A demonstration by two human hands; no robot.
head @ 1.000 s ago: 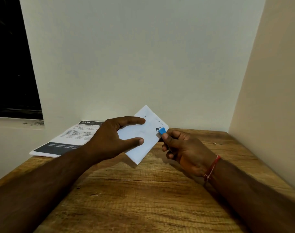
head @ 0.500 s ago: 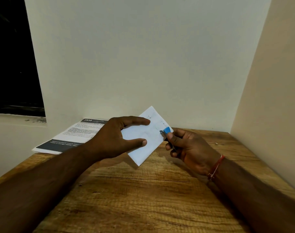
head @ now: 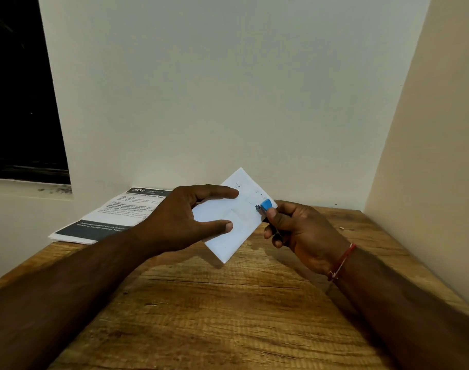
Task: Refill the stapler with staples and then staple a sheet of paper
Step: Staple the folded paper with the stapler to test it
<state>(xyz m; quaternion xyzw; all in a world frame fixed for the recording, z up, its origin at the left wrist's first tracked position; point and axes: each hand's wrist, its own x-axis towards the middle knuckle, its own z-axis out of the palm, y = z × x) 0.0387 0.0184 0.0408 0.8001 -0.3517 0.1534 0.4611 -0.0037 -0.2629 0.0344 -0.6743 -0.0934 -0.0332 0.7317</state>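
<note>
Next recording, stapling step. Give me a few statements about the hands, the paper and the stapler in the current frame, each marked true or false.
1. The left hand holds the white sheet between thumb and fingers. True.
2. The blue stapler lies untouched on the wooden table. False: the right hand grips it, with its tip at the sheet's right edge.
3. A printed leaflet lies at the table's far left. True.
4. A red thread is tied round the left wrist. False: it is on the right wrist.
</note>
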